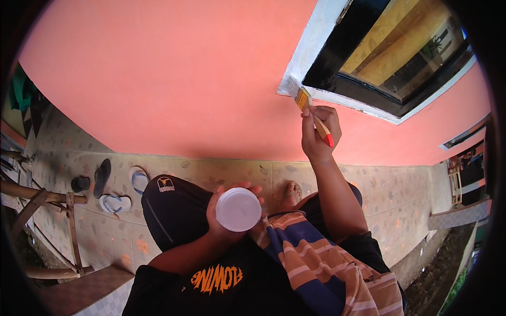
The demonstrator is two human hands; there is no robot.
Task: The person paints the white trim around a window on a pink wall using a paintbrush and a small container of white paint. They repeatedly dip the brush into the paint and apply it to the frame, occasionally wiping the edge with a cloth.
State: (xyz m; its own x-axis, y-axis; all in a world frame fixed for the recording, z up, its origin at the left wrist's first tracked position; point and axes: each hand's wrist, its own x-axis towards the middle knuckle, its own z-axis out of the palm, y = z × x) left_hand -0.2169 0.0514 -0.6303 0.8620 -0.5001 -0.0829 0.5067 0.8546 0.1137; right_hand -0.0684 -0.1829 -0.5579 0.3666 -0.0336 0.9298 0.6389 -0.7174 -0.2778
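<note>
My right hand grips the wooden handle of a flat paintbrush, whose handle ends in a red tip. Its bristles touch the white border at the lower left corner of the black window frame. In front of my body, my left hand holds a round tub of white paint from beneath, low above my lap. The tub's top faces up at the camera. A striped brown and blue cloth lies over my lap and right thigh.
The pink wall stands right before me. White sandals with blue straps and a dark sandal lie on the tiled floor to the left, near a wooden railing. A ledge stands at the far right.
</note>
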